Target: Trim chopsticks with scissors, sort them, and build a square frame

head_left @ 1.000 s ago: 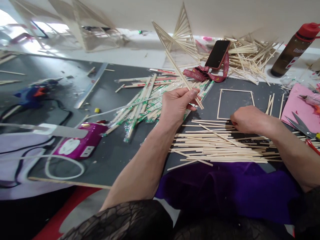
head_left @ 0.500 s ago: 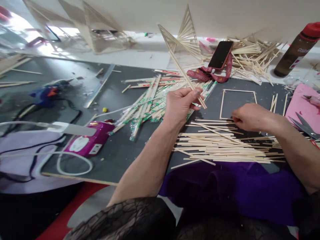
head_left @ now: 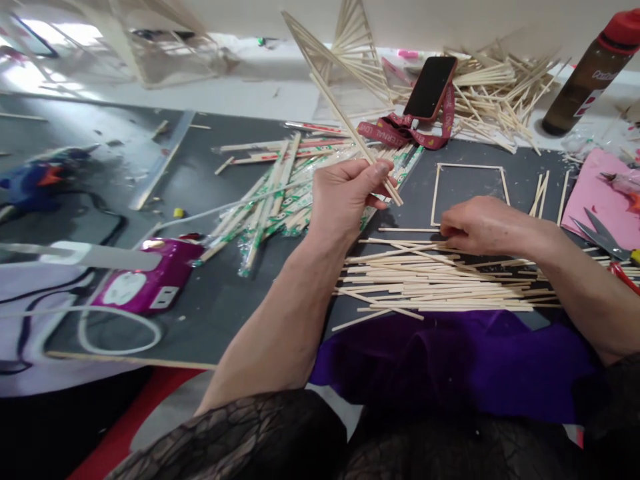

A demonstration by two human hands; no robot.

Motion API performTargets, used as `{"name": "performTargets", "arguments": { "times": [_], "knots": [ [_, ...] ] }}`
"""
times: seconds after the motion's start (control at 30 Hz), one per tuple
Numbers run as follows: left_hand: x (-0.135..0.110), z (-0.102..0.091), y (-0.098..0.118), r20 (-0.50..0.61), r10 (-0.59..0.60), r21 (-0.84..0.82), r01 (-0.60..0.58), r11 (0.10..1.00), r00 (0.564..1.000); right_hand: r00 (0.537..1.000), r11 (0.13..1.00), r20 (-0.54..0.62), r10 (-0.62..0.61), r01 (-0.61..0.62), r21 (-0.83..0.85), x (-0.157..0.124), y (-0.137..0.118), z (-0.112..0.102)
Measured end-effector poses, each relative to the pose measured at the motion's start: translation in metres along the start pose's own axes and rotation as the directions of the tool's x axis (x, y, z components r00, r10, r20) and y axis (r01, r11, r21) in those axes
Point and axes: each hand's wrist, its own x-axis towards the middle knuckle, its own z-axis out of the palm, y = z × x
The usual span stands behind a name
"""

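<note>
My left hand (head_left: 353,190) is closed around a few thin wooden sticks (head_left: 345,123), which slant up and away to the left above the table. Lower right, my right hand (head_left: 483,225) has its fingers curled together at the end of a single wooden stick (head_left: 405,230); the fingertips are partly hidden. Just beyond that hand lies a four-sided frame of sticks (head_left: 470,165), its near right corner covered by the hand. Many loose wooden sticks (head_left: 440,287) are spread on the dark table between my forearms.
Wrapped chopsticks (head_left: 270,207) lie left of my left hand. Behind are a phone (head_left: 431,87) with a red lanyard, a stick model (head_left: 350,50), a stick heap (head_left: 500,93) and a bottle (head_left: 590,73). Scissors (head_left: 600,235) lie right; a purple power block (head_left: 150,273) and glue gun (head_left: 40,173) left.
The view has shifted, so most things sit further left and higher. My right hand has slid slightly left along the near side of the frame. The left hand keeps its sticks.
</note>
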Motion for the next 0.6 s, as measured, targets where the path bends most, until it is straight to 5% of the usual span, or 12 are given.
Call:
{"name": "performTargets", "arguments": {
  "times": [0.27,0.6],
  "knots": [
    [0.000,0.001,-0.002,0.003,-0.001,0.016,0.001,1.000,1.000,0.966,0.983,0.183,-0.180,0.170,0.071,-0.009,-0.019,0.000],
    [-0.001,0.002,-0.002,0.019,-0.007,0.031,0.006,1.000,1.000,0.991,0.992,0.137,0.004,0.013,-0.124,-0.003,-0.017,0.005]
  ]
}}
